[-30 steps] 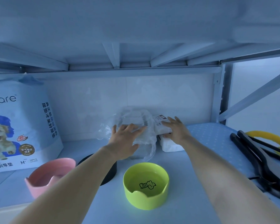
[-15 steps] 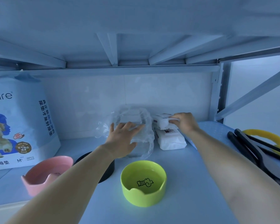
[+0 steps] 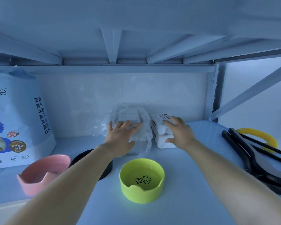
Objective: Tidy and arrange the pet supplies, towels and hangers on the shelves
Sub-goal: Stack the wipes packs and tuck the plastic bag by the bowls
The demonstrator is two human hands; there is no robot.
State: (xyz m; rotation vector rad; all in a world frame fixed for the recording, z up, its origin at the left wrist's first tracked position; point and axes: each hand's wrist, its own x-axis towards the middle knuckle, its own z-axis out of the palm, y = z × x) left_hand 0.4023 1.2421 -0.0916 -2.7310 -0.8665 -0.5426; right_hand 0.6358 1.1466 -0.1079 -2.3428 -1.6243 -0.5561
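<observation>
At the back of the shelf (image 3: 177, 208) lies a clear plastic bag (image 3: 128, 117) holding white packs. My left hand (image 3: 120, 138) rests flat on its front, fingers spread. Right beside the bag, two white wipe packs (image 3: 161, 127) are stacked one on the other. My right hand (image 3: 178, 133) lies over their right front corner, fingers on the top pack and thumb against the lower one. A green pet bowl (image 3: 142, 181) stands in front, between my forearms. A pink bowl (image 3: 44, 172) and a black bowl (image 3: 88, 158) sit to the left.
A large pet pad package (image 3: 18, 120) stands at the left against the back wall. A light blue dotted cloth (image 3: 206, 132) lies at the right, with black hangers (image 3: 256, 159) and a yellow ring (image 3: 259, 137) beyond it. The upper shelf hangs low overhead.
My right hand set a wipe pack on top of the other one and slid down over the stack's front. My left hand stayed on the plastic bag.
</observation>
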